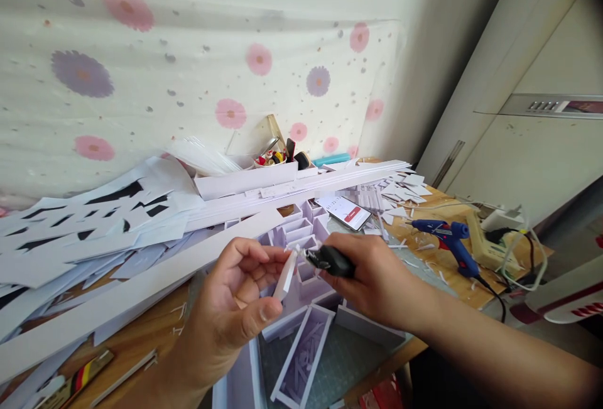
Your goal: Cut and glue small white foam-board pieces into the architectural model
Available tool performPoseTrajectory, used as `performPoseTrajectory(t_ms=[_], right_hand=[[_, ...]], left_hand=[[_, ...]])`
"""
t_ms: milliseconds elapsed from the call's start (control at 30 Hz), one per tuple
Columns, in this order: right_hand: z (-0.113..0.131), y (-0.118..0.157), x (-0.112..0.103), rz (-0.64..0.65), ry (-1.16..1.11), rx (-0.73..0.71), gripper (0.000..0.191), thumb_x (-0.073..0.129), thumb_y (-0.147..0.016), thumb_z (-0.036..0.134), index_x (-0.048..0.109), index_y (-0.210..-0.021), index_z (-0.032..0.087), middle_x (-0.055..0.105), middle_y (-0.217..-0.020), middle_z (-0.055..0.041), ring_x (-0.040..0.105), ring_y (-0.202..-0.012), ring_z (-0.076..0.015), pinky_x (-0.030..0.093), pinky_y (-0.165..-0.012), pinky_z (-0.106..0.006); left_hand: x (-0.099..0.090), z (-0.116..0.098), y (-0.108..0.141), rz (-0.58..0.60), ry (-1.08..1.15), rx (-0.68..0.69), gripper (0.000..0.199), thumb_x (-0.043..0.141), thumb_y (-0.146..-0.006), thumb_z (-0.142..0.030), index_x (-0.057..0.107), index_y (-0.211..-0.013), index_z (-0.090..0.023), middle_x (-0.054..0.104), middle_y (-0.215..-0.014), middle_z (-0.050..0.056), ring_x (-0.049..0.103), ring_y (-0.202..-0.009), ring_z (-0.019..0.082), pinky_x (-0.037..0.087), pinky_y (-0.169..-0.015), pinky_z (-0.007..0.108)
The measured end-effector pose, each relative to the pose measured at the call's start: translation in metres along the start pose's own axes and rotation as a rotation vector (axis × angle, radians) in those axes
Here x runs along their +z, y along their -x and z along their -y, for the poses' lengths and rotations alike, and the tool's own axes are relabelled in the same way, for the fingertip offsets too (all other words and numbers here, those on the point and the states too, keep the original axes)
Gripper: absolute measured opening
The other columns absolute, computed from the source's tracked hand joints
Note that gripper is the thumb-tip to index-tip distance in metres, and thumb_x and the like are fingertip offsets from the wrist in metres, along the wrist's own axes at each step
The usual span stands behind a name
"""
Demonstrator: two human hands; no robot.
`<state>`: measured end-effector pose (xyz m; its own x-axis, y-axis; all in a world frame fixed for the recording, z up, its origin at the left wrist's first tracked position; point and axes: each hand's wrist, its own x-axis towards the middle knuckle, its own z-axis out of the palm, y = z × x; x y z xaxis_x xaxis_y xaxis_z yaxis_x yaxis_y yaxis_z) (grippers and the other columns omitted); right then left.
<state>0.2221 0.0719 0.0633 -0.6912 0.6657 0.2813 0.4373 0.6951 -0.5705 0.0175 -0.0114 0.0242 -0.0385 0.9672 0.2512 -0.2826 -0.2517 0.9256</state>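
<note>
My left hand pinches a small white strip of board between thumb and fingers, holding it tilted above the work. In my right hand is a black-handled tool with a metal tip, its exact kind hard to make out. The tip meets or nearly meets the strip's upper end. Below both hands stands a white board structure of small open compartments, partly hidden by the hands. A long white open box with scraps inside lies nearer me on the green cutting mat.
Cut-out white sheets and long white strips cover the left and back. A phone lies behind the structure, among scraps. At the right are a blue glue gun and a power strip with cords.
</note>
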Motion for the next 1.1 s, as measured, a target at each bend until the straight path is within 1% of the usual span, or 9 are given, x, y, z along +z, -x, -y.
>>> performPoseTrajectory(t_ms=[67, 167, 333, 467, 633, 767, 900, 1000, 1100], right_hand=[[0.0004, 0.0035, 0.0016, 0.062, 0.041, -0.016, 0.004, 0.058, -0.075, 0.015, 0.056, -0.077, 0.018, 0.057, -0.067, 0.0015, 0.046, -0.058, -0.0109, 0.031, -0.056, -0.023], [0.0024, 0.005, 0.0023, 0.109, 0.12, -0.035, 0.008, 0.057, -0.073, 0.012, 0.056, -0.079, 0.018, 0.061, -0.07, 0.0003, 0.05, -0.06, -0.012, 0.032, -0.057, -0.024], [0.0045, 0.0014, 0.0002, 0.09, 0.295, 0.027, 0.012, 0.053, -0.069, 0.01, 0.053, -0.077, 0.019, 0.061, -0.07, -0.0011, 0.05, -0.061, -0.0141, 0.03, -0.057, -0.026], [0.0058, 0.0025, -0.0008, 0.103, 0.3, -0.046, 0.015, 0.052, -0.068, 0.009, 0.051, -0.077, 0.02, 0.061, -0.071, -0.0003, 0.05, -0.06, -0.0141, 0.029, -0.056, -0.026], [0.0058, 0.0028, -0.0023, 0.085, 0.366, 0.003, 0.013, 0.051, -0.067, 0.01, 0.051, -0.076, 0.02, 0.062, -0.07, -0.0018, 0.05, -0.058, -0.0149, 0.028, -0.056, -0.027], [0.0048, 0.002, -0.0032, 0.104, 0.338, -0.065, 0.017, 0.051, -0.065, 0.009, 0.052, -0.078, 0.02, 0.063, -0.072, -0.0016, 0.052, -0.06, -0.0147, 0.029, -0.056, -0.026], [0.004, 0.0017, -0.0034, 0.065, 0.368, -0.039, 0.015, 0.051, -0.065, 0.008, 0.05, -0.075, 0.02, 0.061, -0.069, -0.0019, 0.05, -0.058, -0.0147, 0.028, -0.055, -0.026], [0.0031, 0.0008, -0.0029, 0.092, 0.333, -0.093, 0.017, 0.051, -0.064, 0.008, 0.05, -0.076, 0.02, 0.061, -0.07, -0.001, 0.05, -0.058, -0.0141, 0.028, -0.055, -0.026], [0.0016, -0.001, -0.0019, 0.085, 0.348, -0.065, 0.015, 0.051, -0.066, 0.009, 0.05, -0.076, 0.02, 0.061, -0.069, -0.0015, 0.05, -0.058, -0.0143, 0.029, -0.056, -0.026]], left_hand=[[-0.0011, -0.0002, 0.0005, -0.021, -0.035, 0.034, 0.036, 0.085, -0.071, -0.033, 0.059, -0.094, -0.028, 0.073, -0.11, -0.002, 0.068, -0.104, 0.015, 0.052, -0.091, 0.021], [-0.0004, -0.0009, 0.0015, -0.031, -0.079, 0.052, 0.037, 0.087, -0.069, -0.031, 0.058, -0.093, -0.027, 0.073, -0.112, 0.0, 0.069, -0.105, 0.018, 0.054, -0.089, 0.024], [0.0055, -0.0031, 0.0044, -0.101, -0.064, 0.073, 0.042, 0.091, -0.062, -0.028, 0.059, -0.089, -0.026, 0.074, -0.108, 0.0, 0.07, -0.103, 0.018, 0.054, -0.091, 0.023], [0.0063, -0.0038, 0.0053, -0.084, -0.081, 0.087, 0.04, 0.09, -0.063, -0.025, 0.059, -0.089, -0.026, 0.074, -0.107, 0.001, 0.07, -0.102, 0.018, 0.054, -0.089, 0.023], [0.0033, -0.005, 0.0075, -0.062, -0.101, 0.125, 0.041, 0.09, -0.062, -0.022, 0.06, -0.089, -0.026, 0.074, -0.108, 0.0, 0.07, -0.102, 0.017, 0.053, -0.09, 0.022], [0.0026, -0.0063, 0.0087, -0.055, -0.11, 0.105, 0.039, 0.09, -0.063, -0.023, 0.06, -0.088, -0.027, 0.074, -0.109, -0.002, 0.069, -0.104, 0.017, 0.053, -0.092, 0.022], [0.0024, -0.0059, 0.0085, -0.048, -0.089, 0.135, 0.041, 0.091, -0.06, -0.021, 0.059, -0.086, -0.027, 0.074, -0.108, -0.002, 0.069, -0.103, 0.017, 0.053, -0.092, 0.023], [0.0016, -0.0058, 0.008, -0.034, -0.117, 0.131, 0.041, 0.09, -0.061, -0.018, 0.059, -0.087, -0.028, 0.074, -0.109, -0.003, 0.068, -0.105, 0.016, 0.052, -0.093, 0.021], [0.0014, -0.0054, 0.0069, -0.035, -0.101, 0.134, 0.039, 0.089, -0.062, -0.018, 0.058, -0.085, -0.027, 0.074, -0.11, -0.002, 0.068, -0.106, 0.017, 0.051, -0.094, 0.022]])
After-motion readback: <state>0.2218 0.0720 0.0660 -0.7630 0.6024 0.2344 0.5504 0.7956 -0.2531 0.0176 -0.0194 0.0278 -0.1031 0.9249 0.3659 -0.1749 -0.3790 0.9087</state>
